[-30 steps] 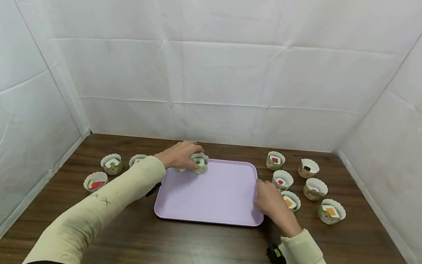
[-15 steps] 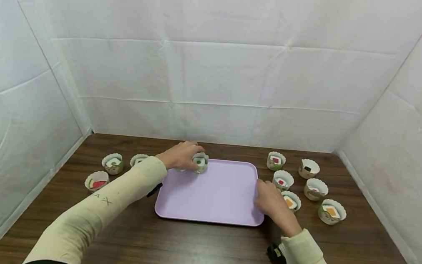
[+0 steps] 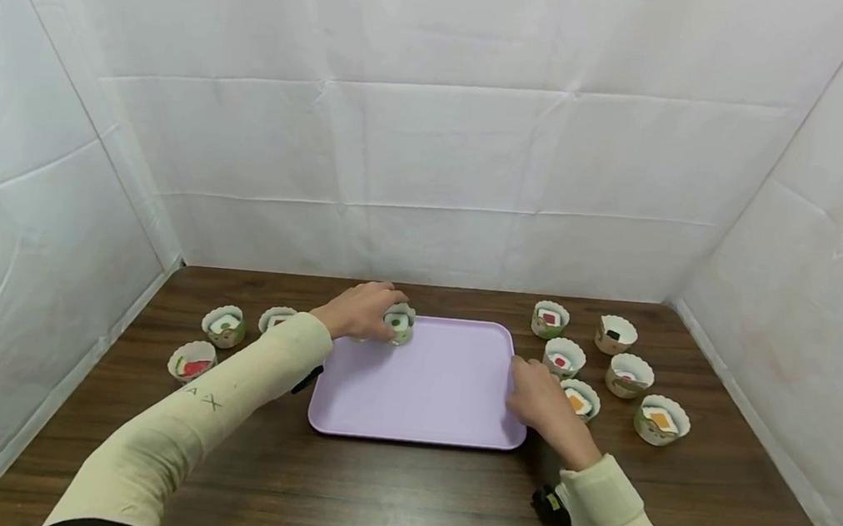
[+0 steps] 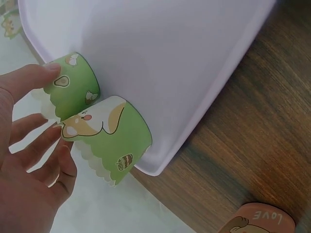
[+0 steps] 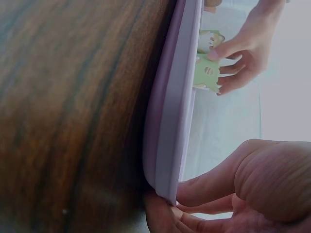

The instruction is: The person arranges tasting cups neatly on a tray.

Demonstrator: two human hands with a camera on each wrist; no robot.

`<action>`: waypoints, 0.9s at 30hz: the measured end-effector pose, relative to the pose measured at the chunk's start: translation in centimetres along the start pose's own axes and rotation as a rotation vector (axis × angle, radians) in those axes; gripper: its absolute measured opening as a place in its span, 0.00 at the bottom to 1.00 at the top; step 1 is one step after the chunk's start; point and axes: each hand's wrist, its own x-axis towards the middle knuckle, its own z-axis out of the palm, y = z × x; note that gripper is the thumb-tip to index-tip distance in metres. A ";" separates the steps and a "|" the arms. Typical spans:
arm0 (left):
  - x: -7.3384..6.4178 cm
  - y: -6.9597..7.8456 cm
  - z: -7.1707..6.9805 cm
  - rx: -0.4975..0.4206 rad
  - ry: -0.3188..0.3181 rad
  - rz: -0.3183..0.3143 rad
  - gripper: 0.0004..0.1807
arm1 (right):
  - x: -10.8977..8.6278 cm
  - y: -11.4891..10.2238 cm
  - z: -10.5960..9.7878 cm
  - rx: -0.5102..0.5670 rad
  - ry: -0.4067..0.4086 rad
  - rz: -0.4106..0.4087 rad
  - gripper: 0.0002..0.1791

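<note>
My left hand [image 3: 360,312] pinches a scalloped green paper cup [image 3: 399,321] at the far left corner area of a lilac tray [image 3: 417,396]. In the left wrist view the thumb lies on this green cup [image 4: 73,85], with the other fingers on its rim side. A second green paper cup [image 4: 114,138], printed with a cartoon dog, touches it on the tray near the corner; the arm mostly hides it in the head view. My right hand [image 3: 541,399] grips the tray's right edge. The right wrist view has its thumb [image 5: 209,189] on the rim and fingers beneath.
Several paper cups holding coloured pieces stand right of the tray, including one with an orange piece [image 3: 662,421] and one with a red dot [image 3: 563,359]. Left of it are a cup with a red piece [image 3: 192,362] and a green-dotted cup [image 3: 223,327]. White sheets [image 3: 432,147] enclose the wooden table.
</note>
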 end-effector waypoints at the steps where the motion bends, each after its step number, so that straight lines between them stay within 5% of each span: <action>1: 0.0 0.0 0.0 0.000 -0.001 0.000 0.35 | 0.0 0.0 0.0 0.001 -0.003 0.002 0.19; 19: -0.6 0.0 -0.5 -0.051 0.033 -0.004 0.40 | -0.1 -0.1 0.0 0.005 0.012 -0.030 0.14; 27: -3.5 -0.8 -3.2 -0.148 0.128 -0.003 0.37 | 0.1 -0.1 -0.1 -0.001 0.000 -0.019 0.14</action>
